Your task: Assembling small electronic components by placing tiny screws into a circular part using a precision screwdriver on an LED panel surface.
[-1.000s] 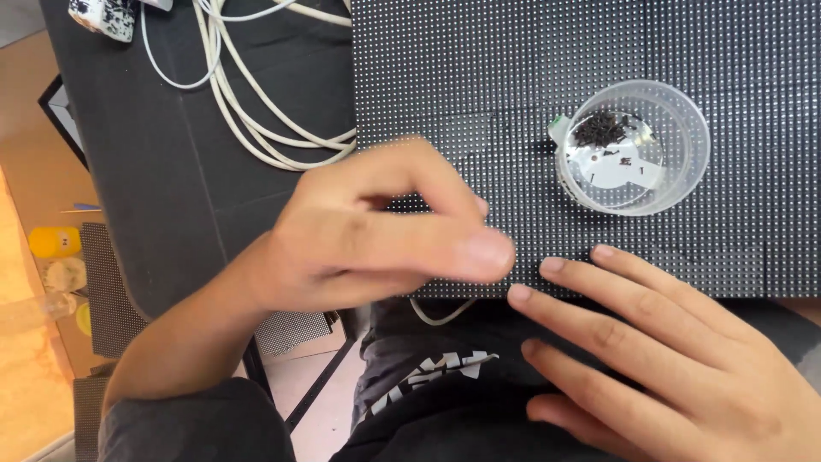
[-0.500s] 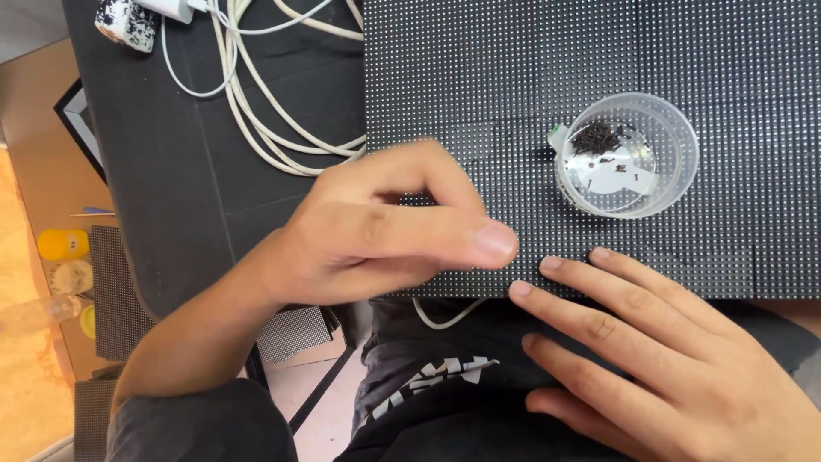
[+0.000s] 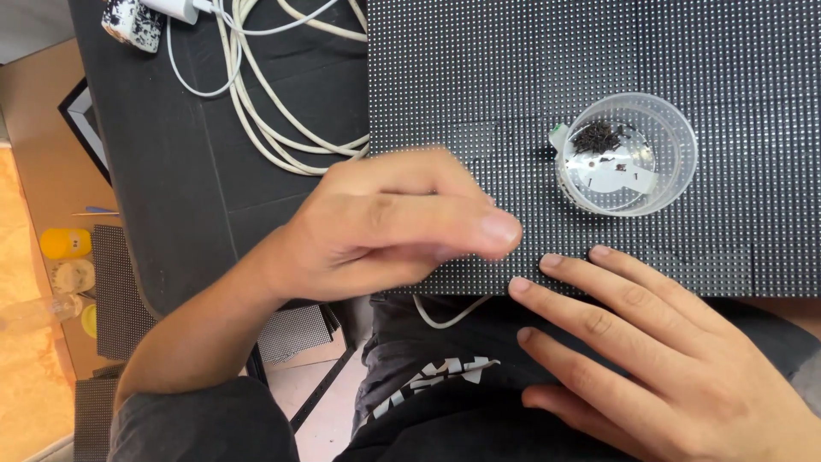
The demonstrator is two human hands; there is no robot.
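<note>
A large black panel covered in a grid of small dots (image 3: 530, 77) lies on a dark table. My left hand (image 3: 385, 227) hovers over its near left corner, fingers drawn together and thumb tucked under; whether it pinches anything is hidden. My right hand (image 3: 658, 351) lies flat at the panel's near edge, fingers spread, fingertips touching the edge. A clear round plastic cup (image 3: 629, 154) stands on the panel to the right, with a heap of tiny dark screws inside.
White cables (image 3: 274, 111) loop across the table left of the panel, leading to a white adapter (image 3: 175, 8). A thin cable (image 3: 440, 312) hangs below the panel's edge. Smaller dotted modules (image 3: 115, 282) and yellow caps (image 3: 64, 244) lie at the far left.
The view has drifted slightly, so everything sits a little lower and to the right. Both hands hold nearly the same pose over the panel's near edge.
</note>
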